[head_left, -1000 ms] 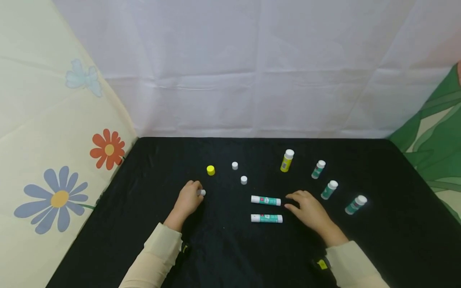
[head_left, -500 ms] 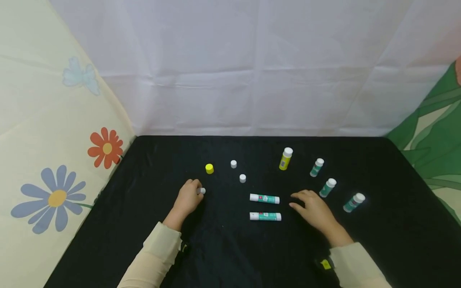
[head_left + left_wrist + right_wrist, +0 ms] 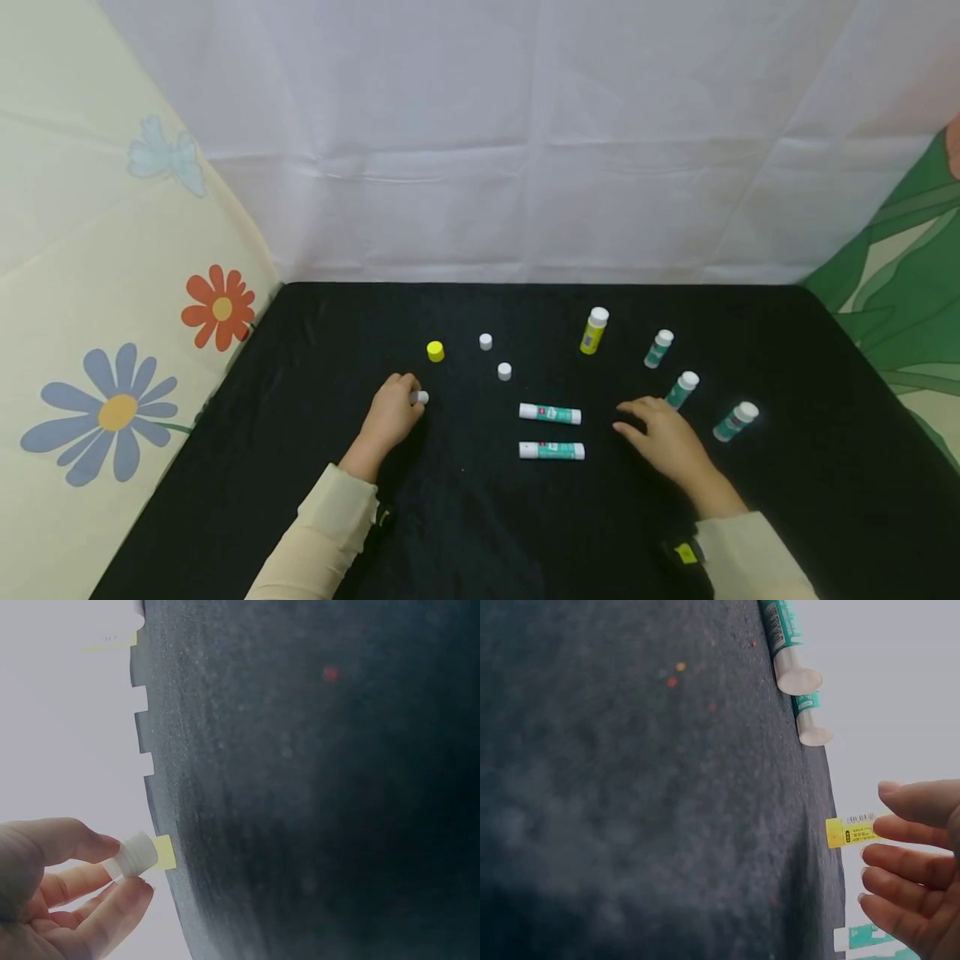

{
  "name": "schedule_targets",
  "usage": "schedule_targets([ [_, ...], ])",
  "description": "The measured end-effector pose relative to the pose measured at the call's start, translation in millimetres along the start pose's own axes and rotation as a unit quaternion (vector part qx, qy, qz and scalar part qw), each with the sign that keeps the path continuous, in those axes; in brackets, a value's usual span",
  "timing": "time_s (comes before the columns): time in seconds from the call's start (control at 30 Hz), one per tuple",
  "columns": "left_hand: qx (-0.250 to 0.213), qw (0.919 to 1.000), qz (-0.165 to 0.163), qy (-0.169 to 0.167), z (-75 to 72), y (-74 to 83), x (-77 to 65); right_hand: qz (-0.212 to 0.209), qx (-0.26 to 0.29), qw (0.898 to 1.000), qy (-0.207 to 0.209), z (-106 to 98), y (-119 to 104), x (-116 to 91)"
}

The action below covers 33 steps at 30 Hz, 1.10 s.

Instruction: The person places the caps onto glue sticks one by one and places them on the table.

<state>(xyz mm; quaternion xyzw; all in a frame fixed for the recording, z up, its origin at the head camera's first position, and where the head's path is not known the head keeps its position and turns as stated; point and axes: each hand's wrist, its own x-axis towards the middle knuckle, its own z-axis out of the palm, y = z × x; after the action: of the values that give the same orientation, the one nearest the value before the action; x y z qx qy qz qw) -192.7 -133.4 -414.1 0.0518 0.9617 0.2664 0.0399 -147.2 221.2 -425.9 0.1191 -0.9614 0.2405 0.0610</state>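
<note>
My left hand [image 3: 392, 410] pinches a small white cap [image 3: 136, 855] between thumb and fingertips, low over the black table. Just behind it stands a yellow cap [image 3: 436, 352]. My right hand [image 3: 663, 440] holds nothing, its fingers loosely bent and thumb apart. To its left lie two white-and-teal glue sticks, a far one [image 3: 551, 414] and a near one [image 3: 552, 451]. The middle upright teal glue stick [image 3: 682, 388] is right behind this hand, which overlaps its base in the head view. In the right wrist view a yellow glue stick [image 3: 847, 832] shows beyond the fingertips.
White caps stand at the middle, one farther back [image 3: 486, 342] and one nearer [image 3: 505, 372]. Two more teal glue sticks stand upright at the right, a far one [image 3: 658, 349] and a near one [image 3: 736, 422]. A white cloth [image 3: 480, 167] hangs behind the table [image 3: 337, 333].
My right hand has drawn to the right, away from the lying glue sticks and toward the upright ones. The left hand stays in place with the cap; the head view has shifted slightly.
</note>
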Motion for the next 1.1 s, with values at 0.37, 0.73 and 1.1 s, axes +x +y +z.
schedule_targets([
  [0.37,-0.012,0.9999,-0.001,-0.002,-0.3,1.5,-1.3,0.001,0.000,0.999,0.032,-5,4,-7],
  [0.73,-0.064,0.9977,0.020,0.010,1.5,0.4,-3.4,0.024,0.011,0.999,0.029,-9,10,-12],
  [1.1,-0.065,0.9971,0.035,0.018,1.0,1.8,-5.1,0.028,0.010,0.998,0.054,-12,14,-16],
])
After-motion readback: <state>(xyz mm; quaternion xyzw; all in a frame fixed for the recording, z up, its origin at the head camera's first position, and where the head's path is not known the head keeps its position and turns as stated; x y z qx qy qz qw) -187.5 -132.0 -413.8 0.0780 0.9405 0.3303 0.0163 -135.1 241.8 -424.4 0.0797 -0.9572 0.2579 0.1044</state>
